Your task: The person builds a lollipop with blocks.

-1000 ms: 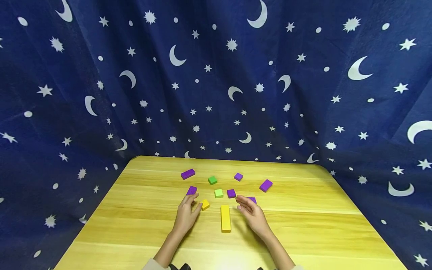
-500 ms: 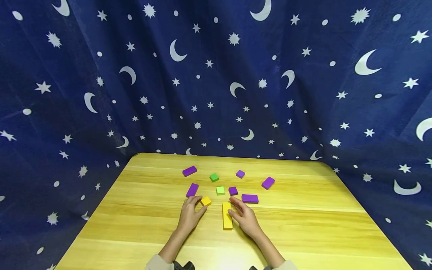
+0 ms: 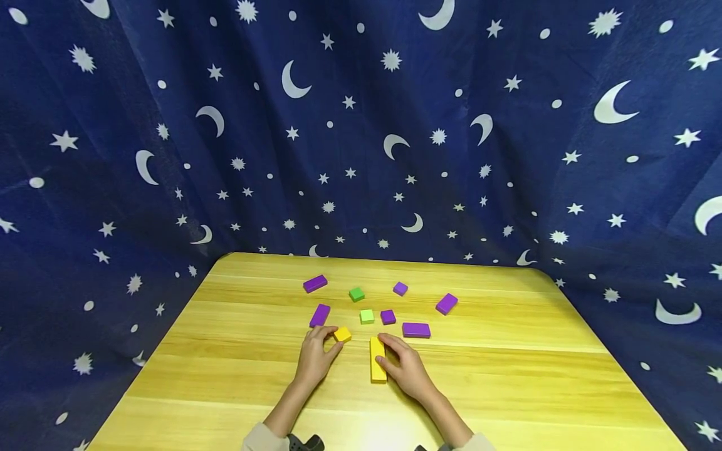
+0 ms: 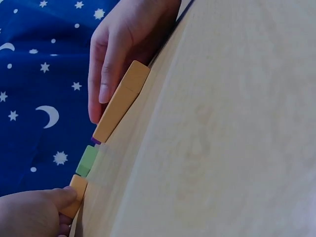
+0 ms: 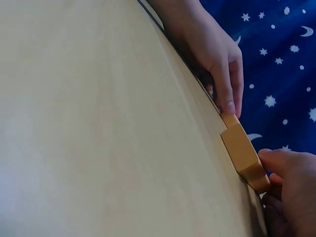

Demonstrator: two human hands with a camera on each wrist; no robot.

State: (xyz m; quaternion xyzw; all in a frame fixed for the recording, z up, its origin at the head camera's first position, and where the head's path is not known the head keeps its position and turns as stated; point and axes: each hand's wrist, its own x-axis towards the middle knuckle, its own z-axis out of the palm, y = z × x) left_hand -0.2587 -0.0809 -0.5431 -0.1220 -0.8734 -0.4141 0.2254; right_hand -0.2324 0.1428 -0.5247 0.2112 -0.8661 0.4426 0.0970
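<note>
I see the left hand (image 3: 316,357) pinching the small yellow block (image 3: 342,334), right hand (image 3: 408,372) touching the long yellow block (image 3: 378,371) (can't tell if gripped), both well short of the worktop's (image 3: 507,382) far edge.

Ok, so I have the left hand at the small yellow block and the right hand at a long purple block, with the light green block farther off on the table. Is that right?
Not quite: the long block at the right hand is yellow, not purple, as the head view shows. The left hand, small yellow block and light green block are as you say.
</note>
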